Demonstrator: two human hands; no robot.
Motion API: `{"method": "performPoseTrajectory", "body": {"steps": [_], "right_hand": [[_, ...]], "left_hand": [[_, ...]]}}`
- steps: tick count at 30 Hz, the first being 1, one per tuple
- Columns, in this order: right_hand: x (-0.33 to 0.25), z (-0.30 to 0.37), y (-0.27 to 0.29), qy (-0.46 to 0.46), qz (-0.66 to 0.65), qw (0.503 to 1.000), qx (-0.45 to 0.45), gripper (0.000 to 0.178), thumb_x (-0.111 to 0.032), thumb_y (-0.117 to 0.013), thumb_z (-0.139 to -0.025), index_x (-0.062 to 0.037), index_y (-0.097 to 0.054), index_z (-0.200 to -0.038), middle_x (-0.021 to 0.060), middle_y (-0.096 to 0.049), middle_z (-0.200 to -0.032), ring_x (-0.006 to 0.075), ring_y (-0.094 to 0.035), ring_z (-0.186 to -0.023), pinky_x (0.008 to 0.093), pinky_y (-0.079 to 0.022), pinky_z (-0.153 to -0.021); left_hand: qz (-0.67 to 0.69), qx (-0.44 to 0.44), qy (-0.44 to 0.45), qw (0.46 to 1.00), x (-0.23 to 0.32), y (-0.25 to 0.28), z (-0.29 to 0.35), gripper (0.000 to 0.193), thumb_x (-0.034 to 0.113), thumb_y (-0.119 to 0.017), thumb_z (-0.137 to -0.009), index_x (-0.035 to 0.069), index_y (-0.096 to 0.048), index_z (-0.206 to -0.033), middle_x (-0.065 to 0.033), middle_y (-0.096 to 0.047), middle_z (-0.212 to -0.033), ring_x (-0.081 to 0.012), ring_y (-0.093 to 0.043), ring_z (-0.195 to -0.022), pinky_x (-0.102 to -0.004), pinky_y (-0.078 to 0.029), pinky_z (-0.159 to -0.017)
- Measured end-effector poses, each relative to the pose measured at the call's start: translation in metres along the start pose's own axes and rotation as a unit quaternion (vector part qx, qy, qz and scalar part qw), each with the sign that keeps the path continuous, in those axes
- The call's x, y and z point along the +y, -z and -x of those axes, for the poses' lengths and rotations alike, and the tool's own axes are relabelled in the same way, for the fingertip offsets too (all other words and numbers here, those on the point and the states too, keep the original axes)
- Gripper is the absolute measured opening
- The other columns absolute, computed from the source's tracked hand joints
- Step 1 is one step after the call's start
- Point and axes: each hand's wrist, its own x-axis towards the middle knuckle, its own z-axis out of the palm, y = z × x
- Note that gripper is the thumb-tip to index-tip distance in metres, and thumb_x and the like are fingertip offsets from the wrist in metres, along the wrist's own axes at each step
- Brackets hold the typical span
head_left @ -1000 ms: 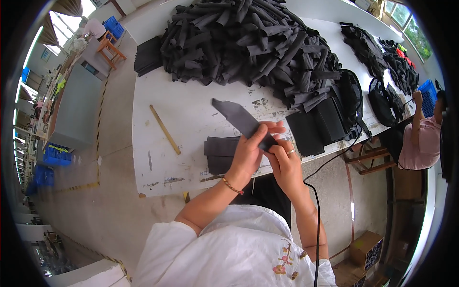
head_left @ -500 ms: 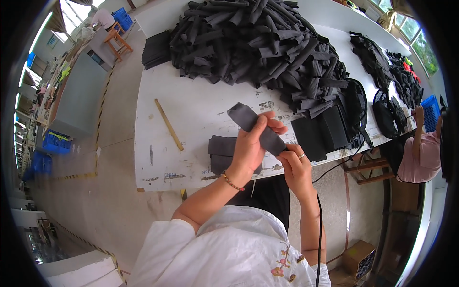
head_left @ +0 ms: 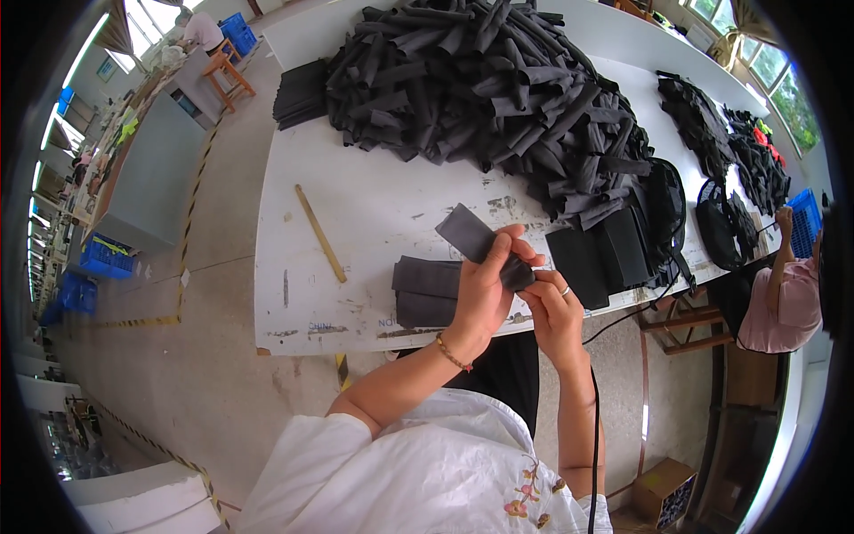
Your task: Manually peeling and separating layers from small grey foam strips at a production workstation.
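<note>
A dark grey fabric strip [head_left: 466,230] is held up over the table's front edge. My left hand [head_left: 485,294] grips it around the middle, thumb on top. At its near end the fingertips of my right hand [head_left: 553,311] pinch the strip's edge. Beneath and to the left of my left hand lies a small stack of dark grey fabric pieces [head_left: 423,294], partly covered by the hand. Farther back rises a large heap of similar dark strips [head_left: 480,89].
A wooden stick [head_left: 320,233] lies on the white table [head_left: 294,294]. Flat black panels [head_left: 578,264] and a black bag [head_left: 665,209] sit at right. A dark cord [head_left: 595,445] runs along my right forearm. Another person in pink [head_left: 778,298] sits at far right.
Both hands have shifted slightly right. My left hand has slid closer to my right, and the strip's near end now looks bent between them.
</note>
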Motion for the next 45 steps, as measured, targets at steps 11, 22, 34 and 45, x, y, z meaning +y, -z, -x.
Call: {"method": "performPoseTrajectory", "body": {"steps": [11, 22, 34, 45], "right_hand": [[-0.011, -0.002, -0.001, -0.135, -0.076, 0.988, -0.017, 0.010, 0.003, -0.069, -0.083, 0.0015, -0.062, -0.090, 0.0106, -0.061, -0.099, 0.0207, -0.061, -0.078, 0.0283, -0.049, -0.071], [-0.010, 0.004, -0.022, -0.391, -0.397, 0.794, 0.242, 0.011, -0.013, -0.064, -0.094, -0.0017, -0.062, -0.093, 0.0006, -0.058, -0.095, 0.0075, -0.052, -0.081, 0.0235, -0.044, -0.075], [-0.024, -0.006, -0.025, 0.054, 0.021, 0.984, 0.166, 0.021, -0.001, -0.078, -0.073, -0.0035, -0.068, -0.091, 0.0050, -0.057, -0.078, 0.0191, -0.052, -0.064, 0.0315, -0.041, -0.053], [-0.015, 0.022, -0.056, -0.309, -0.249, 0.917, 0.046, 0.012, -0.005, -0.075, -0.082, -0.0015, -0.067, -0.091, 0.0049, -0.066, -0.081, 0.0091, -0.057, -0.071, 0.0248, -0.046, -0.061]], "left_hand": [[0.001, 0.018, -0.005, 1.000, 0.001, -0.002, -0.002, 0.033, 0.026, -0.051, -0.102, -0.001, -0.055, -0.119, -0.0092, -0.065, -0.091, -0.0254, -0.065, -0.089, -0.0377, -0.052, -0.084], [-0.051, -0.080, -0.095, 0.991, 0.040, 0.016, -0.026, 0.042, 0.031, -0.049, -0.101, -0.002, -0.051, -0.127, -0.0183, -0.061, -0.124, -0.0338, -0.049, -0.129, -0.0477, -0.037, -0.111], [-0.057, 0.005, -0.065, 0.996, 0.067, 0.057, -0.004, 0.022, 0.017, -0.067, -0.092, 0.002, -0.064, -0.107, -0.0135, -0.070, -0.097, -0.0296, -0.069, -0.090, -0.0436, -0.057, -0.082], [-0.415, 0.120, -0.167, 0.886, 0.091, 0.086, 0.053, 0.017, 0.005, -0.068, -0.088, 0.000, -0.068, -0.105, -0.0074, -0.066, -0.092, -0.0142, -0.062, -0.083, -0.0243, -0.044, -0.071]]}}
